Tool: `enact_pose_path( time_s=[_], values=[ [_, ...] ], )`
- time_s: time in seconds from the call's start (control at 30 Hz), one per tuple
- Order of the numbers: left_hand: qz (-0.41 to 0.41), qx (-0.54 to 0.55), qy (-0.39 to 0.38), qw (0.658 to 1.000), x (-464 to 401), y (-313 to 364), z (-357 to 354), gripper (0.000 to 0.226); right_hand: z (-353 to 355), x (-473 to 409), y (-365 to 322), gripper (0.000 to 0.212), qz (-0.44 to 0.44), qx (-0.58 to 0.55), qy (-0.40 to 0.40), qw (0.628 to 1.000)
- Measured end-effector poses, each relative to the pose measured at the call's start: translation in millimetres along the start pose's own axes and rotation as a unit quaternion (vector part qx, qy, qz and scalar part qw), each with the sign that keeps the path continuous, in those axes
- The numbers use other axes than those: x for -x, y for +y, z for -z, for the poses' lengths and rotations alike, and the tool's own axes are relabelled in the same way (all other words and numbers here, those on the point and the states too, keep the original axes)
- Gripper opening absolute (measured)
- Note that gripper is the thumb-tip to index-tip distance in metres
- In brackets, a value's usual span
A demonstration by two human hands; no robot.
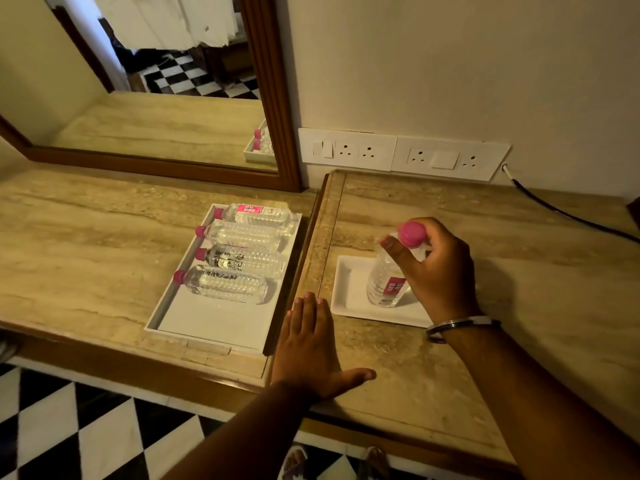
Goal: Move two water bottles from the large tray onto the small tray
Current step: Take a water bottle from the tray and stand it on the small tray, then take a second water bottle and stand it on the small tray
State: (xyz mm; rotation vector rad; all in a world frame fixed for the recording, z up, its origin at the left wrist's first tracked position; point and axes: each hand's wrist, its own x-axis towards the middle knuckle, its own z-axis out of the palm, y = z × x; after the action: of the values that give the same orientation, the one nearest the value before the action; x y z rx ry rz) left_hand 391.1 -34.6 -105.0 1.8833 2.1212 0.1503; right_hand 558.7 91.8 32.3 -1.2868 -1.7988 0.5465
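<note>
We find the right hand (438, 268) in a closed grip at the neck, just under the pink cap, of a clear plastic water bottle with a pink label (388, 284), which stands upright on the small white rectangular tray (349, 292) near the worktop's front right edge. The left hand (306, 344) lies flat and empty on the beige stone worktop (86, 258), between the trays. Four more clear pink-capped bottles (239, 252) lie on their sides in the large white tray (207, 327). We judge one transfer nearly complete, pending release; a second bottle remains to be moved.
</note>
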Motion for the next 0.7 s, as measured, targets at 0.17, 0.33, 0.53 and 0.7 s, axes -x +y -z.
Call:
enact_pose_path(
  time_s=[0.17, 0.33, 0.53, 0.7],
  values=[
    [-0.006, -0.006, 0.001, 1.000, -0.5, -1.3, 0.4, 0.149, 0.9, 4.3, -0.4, 0.052, 0.015, 0.005, -0.017, 1.000],
    [-0.005, -0.008, -0.004, 1.000, -1.1, -1.6, 1.2, 0.149, 14.9, 2.5, -21.3, 0.066, 0.027, -0.012, -0.010, 1.000],
    [0.007, -0.020, 0.000, 1.000, 1.0, -0.2, 2.3, 0.150, 30.3, 16.9, -59.5, 0.040, 0.198, 0.014, 0.014, 0.980],
    [-0.008, -0.007, 0.007, 1.000, 12.6, -8.2, 10.0, 0.147, 0.9, 29.4, -76.8, 0.047, 0.276, 0.063, -0.146, 0.948]
  ],
)
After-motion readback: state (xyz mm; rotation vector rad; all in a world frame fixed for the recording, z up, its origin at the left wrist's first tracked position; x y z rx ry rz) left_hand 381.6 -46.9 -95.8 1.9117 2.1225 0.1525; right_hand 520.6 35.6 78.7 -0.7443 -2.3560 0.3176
